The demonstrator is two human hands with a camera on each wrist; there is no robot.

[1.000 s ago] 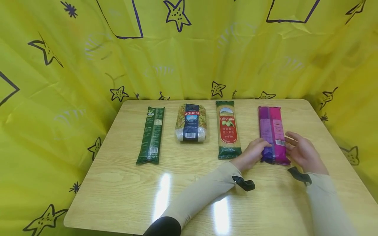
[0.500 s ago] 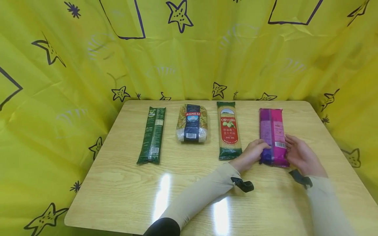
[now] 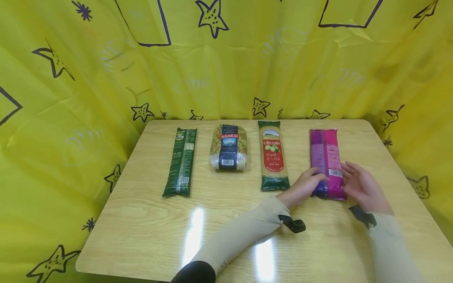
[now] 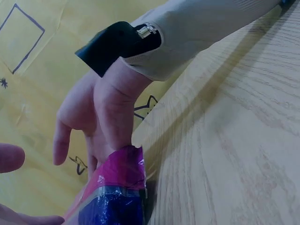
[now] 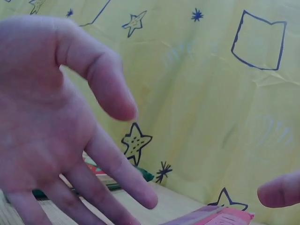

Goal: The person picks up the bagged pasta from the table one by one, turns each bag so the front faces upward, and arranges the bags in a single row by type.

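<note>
A pink and purple flat packet [image 3: 326, 157] lies back side up at the right of the table, its barcode showing. My left hand [image 3: 303, 185] is along its lower left side, with the thumb overlapping the packet in the head view. In the right wrist view the left hand [image 5: 56, 126] appears palm-on, thumb raised and fingers spread. My right hand [image 3: 364, 188] stands at the packet's right side, fingers loosely extended by its edge. The left wrist view shows the right hand [image 4: 110, 105] at the pink corner of the packet [image 4: 122, 168].
To the left lie a green-ended Olivoila spaghetti packet [image 3: 273, 155], an Agnesi pasta bag [image 3: 229, 147] and a long dark green packet [image 3: 180, 163], in a row on the wooden table [image 3: 148, 232]. A yellow curtain [image 3: 226, 70] with drawn stars hangs behind.
The pink and purple packet has shifted very slightly toward the near edge and sits a little straighter. Both hands moved slightly with it; the other packets stayed put.
</note>
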